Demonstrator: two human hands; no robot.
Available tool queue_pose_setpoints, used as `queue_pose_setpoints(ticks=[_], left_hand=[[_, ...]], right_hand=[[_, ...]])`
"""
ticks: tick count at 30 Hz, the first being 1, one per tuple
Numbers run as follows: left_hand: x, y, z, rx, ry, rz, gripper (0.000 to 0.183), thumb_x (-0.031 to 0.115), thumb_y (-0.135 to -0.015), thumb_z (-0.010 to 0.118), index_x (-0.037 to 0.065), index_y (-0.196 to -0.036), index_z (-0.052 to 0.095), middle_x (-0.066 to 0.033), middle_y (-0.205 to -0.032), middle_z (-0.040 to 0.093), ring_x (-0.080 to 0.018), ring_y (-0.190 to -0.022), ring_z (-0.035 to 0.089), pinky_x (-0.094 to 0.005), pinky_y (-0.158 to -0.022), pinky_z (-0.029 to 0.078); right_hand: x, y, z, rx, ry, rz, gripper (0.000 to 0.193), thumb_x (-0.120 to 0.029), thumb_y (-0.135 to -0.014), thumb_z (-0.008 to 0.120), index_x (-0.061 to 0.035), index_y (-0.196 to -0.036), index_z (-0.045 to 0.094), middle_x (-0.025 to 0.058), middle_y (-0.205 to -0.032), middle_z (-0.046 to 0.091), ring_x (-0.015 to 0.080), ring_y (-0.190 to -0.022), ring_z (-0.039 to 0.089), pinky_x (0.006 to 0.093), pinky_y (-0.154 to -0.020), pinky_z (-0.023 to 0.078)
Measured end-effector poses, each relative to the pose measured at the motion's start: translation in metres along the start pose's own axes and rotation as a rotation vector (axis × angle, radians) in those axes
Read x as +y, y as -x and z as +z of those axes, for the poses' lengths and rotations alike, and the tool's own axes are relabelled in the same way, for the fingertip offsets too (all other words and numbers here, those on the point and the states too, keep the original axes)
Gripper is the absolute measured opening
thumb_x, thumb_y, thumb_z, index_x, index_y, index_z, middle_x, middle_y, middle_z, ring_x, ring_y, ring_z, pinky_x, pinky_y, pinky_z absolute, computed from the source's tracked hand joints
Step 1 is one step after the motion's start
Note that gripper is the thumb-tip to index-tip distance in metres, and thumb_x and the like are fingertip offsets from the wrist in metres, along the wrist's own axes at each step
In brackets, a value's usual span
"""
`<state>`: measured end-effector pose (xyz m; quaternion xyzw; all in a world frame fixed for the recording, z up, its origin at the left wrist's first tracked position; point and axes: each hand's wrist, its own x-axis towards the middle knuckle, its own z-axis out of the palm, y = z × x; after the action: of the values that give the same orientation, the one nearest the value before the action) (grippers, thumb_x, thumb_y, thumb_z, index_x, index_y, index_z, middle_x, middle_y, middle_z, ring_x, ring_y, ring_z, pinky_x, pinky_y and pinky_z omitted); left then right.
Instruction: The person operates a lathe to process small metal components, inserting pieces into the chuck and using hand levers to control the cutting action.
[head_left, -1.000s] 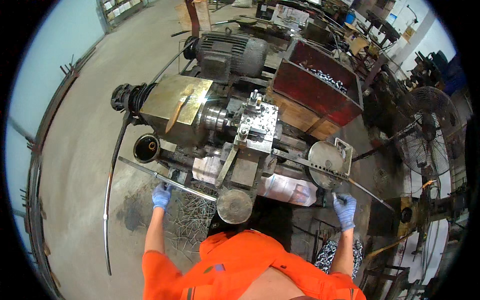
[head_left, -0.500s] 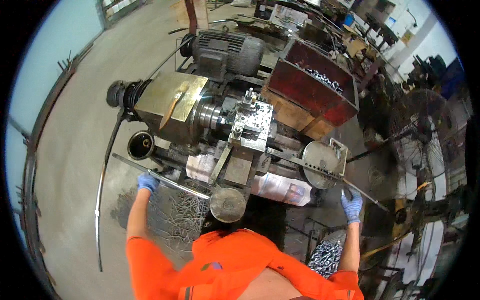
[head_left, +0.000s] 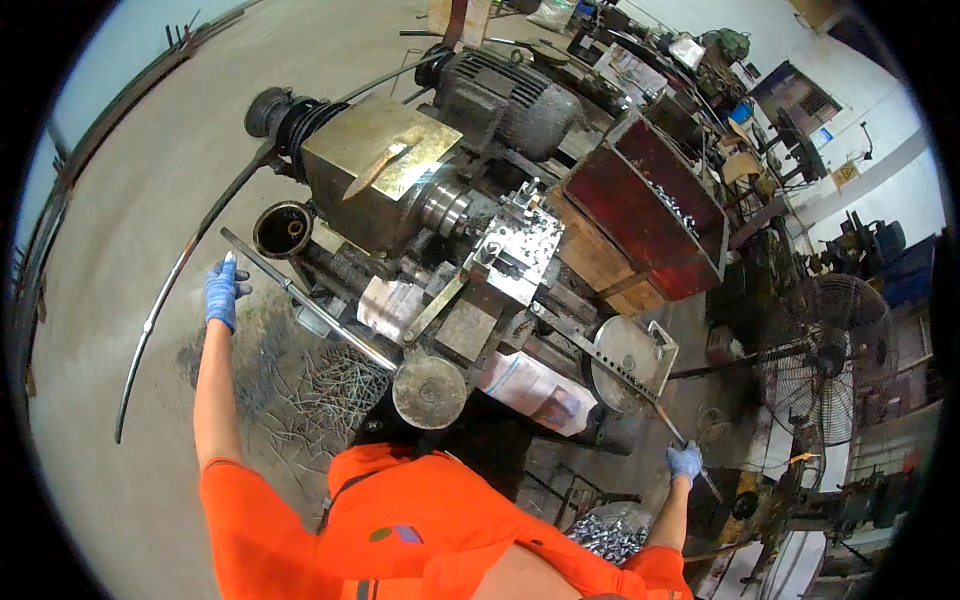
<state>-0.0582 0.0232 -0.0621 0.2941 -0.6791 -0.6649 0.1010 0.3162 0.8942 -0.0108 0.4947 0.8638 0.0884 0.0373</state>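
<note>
My left hand (head_left: 222, 296), in a blue knit glove, is beside the upper end of a long metal lever (head_left: 320, 310). Its fingers are apart and partly bent, and nothing shows in them. That lever slants down to a round metal disc (head_left: 429, 392) at the machine's front. At the right, my gloved right hand (head_left: 685, 462) is closed round a thin rod lever (head_left: 664, 420), which runs from a bar with a row of holes (head_left: 590, 352) by a larger round plate (head_left: 627, 362). The lathe-like machine has a spindle (head_left: 445, 208) and a bright metal tool slide (head_left: 520, 250).
A red metal bin (head_left: 640, 215) with small metal parts stands behind the slide. Metal shavings (head_left: 325, 395) lie on the floor at left. A container of shiny parts (head_left: 610, 535) is near my right forearm. A fan (head_left: 825, 350) stands at right; a motor (head_left: 510, 95) sits behind.
My left hand has come off the long lever and moved left and up. My right hand, earlier open beside the rod lever, is now closed round it. The whole view has turned.
</note>
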Motion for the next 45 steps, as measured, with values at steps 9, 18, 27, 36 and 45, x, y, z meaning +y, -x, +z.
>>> queue_pose_setpoints(ticks=[9,18,27,36,45], left_hand=[[-0.017,-0.012,0.09,0.283,0.267,0.1,0.025,0.016,-0.079,0.064,-0.003,-0.085,0.048,-0.0113,-0.061,0.058,-0.0199,-0.044,0.057,-0.0325,-0.037,0.044],[0.0,0.013,0.092,0.275,0.191,0.088,0.014,0.011,-0.082,0.056,-0.001,-0.079,0.05,-0.0089,-0.057,0.055,-0.016,-0.039,0.051,-0.0278,-0.034,0.038],[-0.005,0.004,0.09,0.243,0.184,0.076,0.018,0.013,-0.083,0.057,0.0,-0.088,0.046,-0.011,-0.059,0.058,-0.0168,-0.04,0.054,-0.0292,-0.034,0.039],[-0.007,0.003,0.085,0.21,0.258,0.099,0.018,0.011,-0.083,0.056,-0.001,-0.091,0.047,-0.0107,-0.06,0.058,-0.017,-0.041,0.054,-0.029,-0.035,0.041],[-0.001,0.014,0.09,0.208,0.273,0.097,0.014,0.01,-0.083,0.056,-0.001,-0.087,0.049,-0.0103,-0.06,0.058,-0.0165,-0.042,0.054,-0.0282,-0.036,0.043]], right_hand=[[0.105,0.143,0.063,-0.041,-0.247,0.165,0.043,-0.04,-0.066,0.069,-0.0015,-0.083,0.065,0.0222,-0.082,0.063,0.0381,-0.081,0.06,0.0441,-0.074,0.047],[0.138,0.19,0.05,-0.256,-0.032,0.48,0.052,-0.039,-0.065,0.068,0.0036,-0.094,0.061,0.0261,-0.095,0.062,0.038,-0.095,0.059,0.0421,-0.08,0.048],[0.155,0.196,0.067,-0.247,-0.042,0.441,0.051,-0.036,-0.064,0.068,0.0053,-0.094,0.061,0.0274,-0.098,0.06,0.0385,-0.096,0.059,0.0421,-0.081,0.047],[0.113,0.21,0.028,-0.226,-0.07,0.429,0.046,-0.035,-0.065,0.066,0.0051,-0.089,0.062,0.0273,-0.094,0.061,0.039,-0.092,0.059,0.0431,-0.08,0.047],[0.141,0.208,0.061,-0.138,-0.065,0.423,0.042,-0.034,-0.063,0.068,0.0011,-0.086,0.065,0.0245,-0.091,0.063,0.0375,-0.089,0.061,0.0416,-0.078,0.048]])
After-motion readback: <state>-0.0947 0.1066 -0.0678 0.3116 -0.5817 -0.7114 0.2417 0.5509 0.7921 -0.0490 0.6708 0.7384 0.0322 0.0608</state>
